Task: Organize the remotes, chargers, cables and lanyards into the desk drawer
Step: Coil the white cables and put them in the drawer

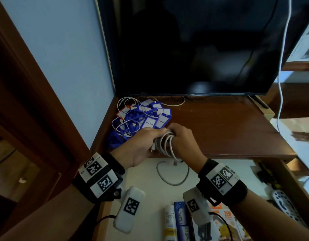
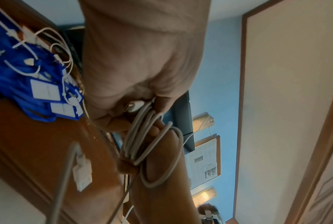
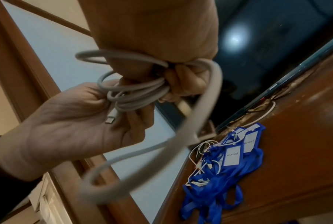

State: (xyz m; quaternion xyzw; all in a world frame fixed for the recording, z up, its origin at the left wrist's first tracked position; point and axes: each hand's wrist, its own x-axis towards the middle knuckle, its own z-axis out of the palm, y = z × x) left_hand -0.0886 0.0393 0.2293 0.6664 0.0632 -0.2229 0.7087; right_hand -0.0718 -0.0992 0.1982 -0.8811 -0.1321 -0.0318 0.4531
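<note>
Cable (image 1: 165,143) loops, grey and coiled, sit between your two hands, just above the front edge of the brown surface (image 1: 219,129). Your left hand (image 1: 141,146) curls around one side of the coil, and one plug end (image 3: 112,117) lies across its palm. Your right hand (image 1: 183,141) is closed tight on the other side, with the loops wrapped round its fingers (image 3: 183,84) (one long loop hangs loose below). Blue lanyards (image 1: 143,119) with white tags lie in a pile on the surface by the wall, just behind your left hand, mixed with thin white cables (image 1: 125,103). A dark TV (image 1: 193,46) stands at the back of the surface. Below your wrists the drawer (image 1: 150,197) is open, with another grey cable (image 1: 172,173) inside, a remote (image 1: 286,207) at the right, and some boxes (image 1: 225,221). Both your arms reach forward, with the hands close together and touching.
</note>
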